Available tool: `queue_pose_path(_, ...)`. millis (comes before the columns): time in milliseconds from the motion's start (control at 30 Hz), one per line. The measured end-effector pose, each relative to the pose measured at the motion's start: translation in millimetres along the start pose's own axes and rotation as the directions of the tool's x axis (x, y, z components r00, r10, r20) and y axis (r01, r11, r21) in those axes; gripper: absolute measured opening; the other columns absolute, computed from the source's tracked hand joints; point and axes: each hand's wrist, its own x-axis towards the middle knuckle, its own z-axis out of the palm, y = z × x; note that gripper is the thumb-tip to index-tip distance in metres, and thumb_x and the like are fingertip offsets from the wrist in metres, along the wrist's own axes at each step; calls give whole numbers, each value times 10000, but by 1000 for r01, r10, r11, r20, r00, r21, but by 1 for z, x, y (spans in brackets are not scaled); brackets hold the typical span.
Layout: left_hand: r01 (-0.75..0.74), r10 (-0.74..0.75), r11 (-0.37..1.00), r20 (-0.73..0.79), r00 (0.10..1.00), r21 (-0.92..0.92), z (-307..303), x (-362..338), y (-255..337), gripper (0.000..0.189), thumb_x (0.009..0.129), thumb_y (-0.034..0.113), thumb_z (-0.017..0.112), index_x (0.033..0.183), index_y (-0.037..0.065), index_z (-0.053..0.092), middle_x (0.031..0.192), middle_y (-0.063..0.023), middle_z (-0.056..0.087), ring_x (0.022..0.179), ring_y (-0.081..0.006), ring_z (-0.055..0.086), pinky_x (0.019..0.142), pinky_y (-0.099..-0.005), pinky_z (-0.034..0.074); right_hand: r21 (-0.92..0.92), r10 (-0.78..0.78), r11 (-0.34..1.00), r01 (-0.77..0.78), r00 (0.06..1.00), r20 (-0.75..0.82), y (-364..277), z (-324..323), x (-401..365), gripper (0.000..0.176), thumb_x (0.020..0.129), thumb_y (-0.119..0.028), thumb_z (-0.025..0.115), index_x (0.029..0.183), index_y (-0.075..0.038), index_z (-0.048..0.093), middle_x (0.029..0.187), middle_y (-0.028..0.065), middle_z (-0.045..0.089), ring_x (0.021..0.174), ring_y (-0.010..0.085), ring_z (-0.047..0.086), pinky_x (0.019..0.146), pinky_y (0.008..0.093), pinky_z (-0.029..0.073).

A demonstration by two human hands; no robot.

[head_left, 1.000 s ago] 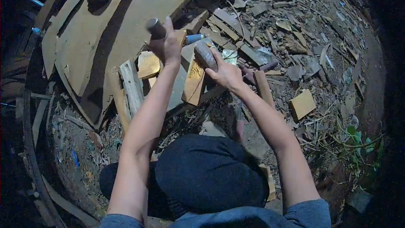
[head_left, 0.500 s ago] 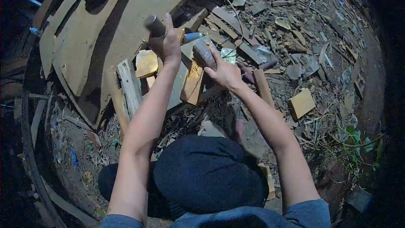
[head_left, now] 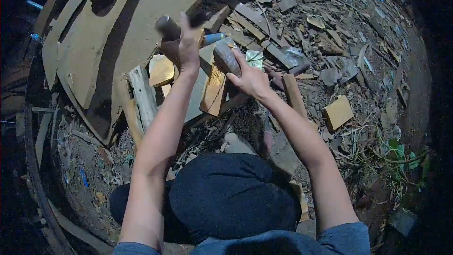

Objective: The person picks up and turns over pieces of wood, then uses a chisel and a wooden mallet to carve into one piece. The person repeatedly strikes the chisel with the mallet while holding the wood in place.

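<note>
My left hand (head_left: 188, 55) is closed round a dark, thick cylinder (head_left: 167, 27) with a blunt end, raised above the work spot; it is slightly blurred, and whatever lies at its other end is hidden. My right hand (head_left: 251, 79) grips a greyish-brown rectangular block (head_left: 226, 57) from its near right side, thumb and fingers along its edges. That block overlaps the upper end of a golden-brown wood piece (head_left: 214, 92), which leans over a grey flat board (head_left: 194, 106). Left of these sits a yellowish wood chunk (head_left: 161, 70). Behind the hands lies a blue tube-like object (head_left: 213, 38).
A large curved slab of wood (head_left: 155, 4) spreads across the upper left. Wood chips and scraps (head_left: 325, 42) cover the ground to the right. A square wood block (head_left: 338, 113) lies right of my forearm, with green plants (head_left: 401, 156) farther off. Weathered planks (head_left: 143, 94) stand at left.
The left hand and its cylinder have shifted slightly left and up. The right hand keeps its hold on the block, in nearly the same place. The whole view has moved a little.
</note>
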Motion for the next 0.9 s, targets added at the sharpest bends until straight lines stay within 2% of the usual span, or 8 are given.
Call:
queue_pose_path(67, 84, -82, 996, -37, 996, 45, -5, 2, 2, 411, 816, 389, 708, 676, 17, 606, 651, -82, 642, 571, -187, 588, 585, -352, 440, 3, -2, 1000, 2, 1000, 4, 1, 1, 0, 795, 816, -490, 581, 1478, -294, 186, 1010, 268, 649, 932, 447, 631, 812, 515, 495)
queue_pose_path(300, 177, -176, 983, 34, 984, -52, -7, 4, 7, 433, 819, 400, 703, 656, 17, 586, 640, -78, 635, 552, -198, 573, 592, -358, 445, -17, 0, 1000, 0, 1000, -6, 1, 1, 1, 787, 815, -500, 576, 1476, -311, 195, 1002, 261, 653, 926, 442, 634, 807, 510, 498)
queue_pose_path(467, -79, 80, 997, -16, 997, 10, 1, -3, 16, 280, 880, 273, 682, 692, 119, 542, 584, 8, 558, 449, -70, 492, 435, -255, 394, -19, -5, 1000, 5, 1000, 3, 2, 2, 1, 795, 814, -505, 576, 1480, -306, 190, 1004, 259, 653, 917, 446, 633, 803, 510, 499)
queue_pose_path(500, -41, 41, 999, 14, 999, 35, -2, -8, 19, 360, 839, 332, 704, 730, 7, 595, 651, -78, 633, 594, -180, 585, 610, -370, 452, -8, 0, 1000, 0, 1000, -2, 2, 2, 1, 794, 815, -514, 571, 1480, -317, 183, 1008, 261, 652, 919, 452, 630, 814, 511, 496)
queue_pose_path(600, 28, -29, 999, 20, 999, 27, 1, -21, 51, 332, 846, 315, 706, 671, 74, 559, 599, -29, 591, 511, -121, 548, 513, -316, 433, 47, 29, 998, -31, 999, 41, 1, -2, 4, 798, 819, -517, 581, 1480, -281, 202, 1080, 261, 631, 973, 438, 620, 857, 495, 483)
queue_pose_path(667, -220, 221, 973, -9, 975, 64, 2, -11, 30, 331, 849, 312, 693, 683, 57, 564, 604, -48, 595, 564, -145, 573, 575, -358, 445, 86, 50, 995, -58, 995, 89, 13, 0, 17, 803, 822, -510, 597, 1480, -234, 228, 1148, 259, 612, 1025, 417, 613, 889, 479, 474)
queue_pose_path(867, -96, 86, 985, 78, 993, 140, -2, -11, 31, 424, 801, 453, 702, 786, 39, 613, 741, -117, 656, 685, -248, 631, 712, -398, 481, 735, -161, 667, 125, 987, -21, -18, -64, 62, 826, 805, -396, 715, 1418, 12, 340, 1287, 177, 533, 1154, 227, 518, 969, 336, 420)
queue_pose_path(900, 79, -99, 979, 104, 990, 186, 1, -14, 33, 355, 889, 367, 632, 944, 17, 611, 887, -126, 658, 796, -248, 632, 781, -399, 480, 575, -298, 685, 448, 892, -340, -59, -101, 36, 794, 822, -412, 690, 1405, 13, 356, 1237, 166, 568, 1102, 216, 559, 925, 331, 450)
